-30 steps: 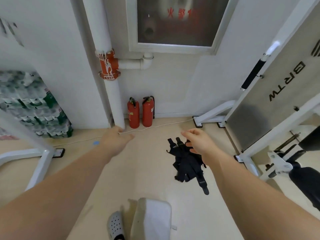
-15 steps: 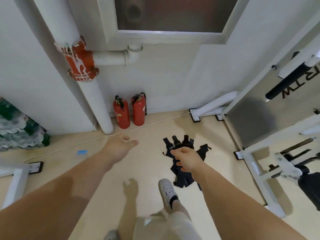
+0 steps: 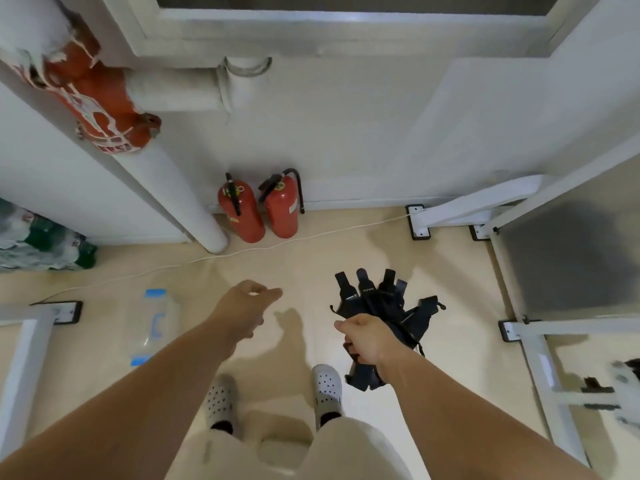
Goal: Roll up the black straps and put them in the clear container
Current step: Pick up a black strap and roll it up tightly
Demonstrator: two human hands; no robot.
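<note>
My two hands reach out in front of me over the pale floor (image 3: pixel 311 258). At the far left, wrapped packs of bottles (image 3: pixel 38 240) are stacked against the wall. Nearer me, the clear container (image 3: pixel 152 327) lies flat on the floor, with blue clasps at its far and near ends. It is left of my left hand and apart from it. My left hand (image 3: pixel 247 308) holds nothing; its fingers are loosely curled, with the thumb and forefinger close together. Beyond it a white pipe (image 3: pixel 166 181) with a red collar (image 3: pixel 100 109) runs down to the floor. Two red fire extinguishers (image 3: pixel 259 211) stand side by side against the wall just right of the pipe's foot, and a thin white cable (image 3: pixel 242 251) trails across the floor in front of them. Below my arms, my two white clogs (image 3: pixel 325 388) point forward. My right hand (image 3: pixel 369 341) is closed in a fist round the black straps (image 3: pixel 384 299). Their ends fan out past my knuckles toward the wall, and other ends hang under my wrist beside the right clog. The bunch is well apart from the container. At the right edge stands a white metal frame (image 3: pixel 540 362).
</note>
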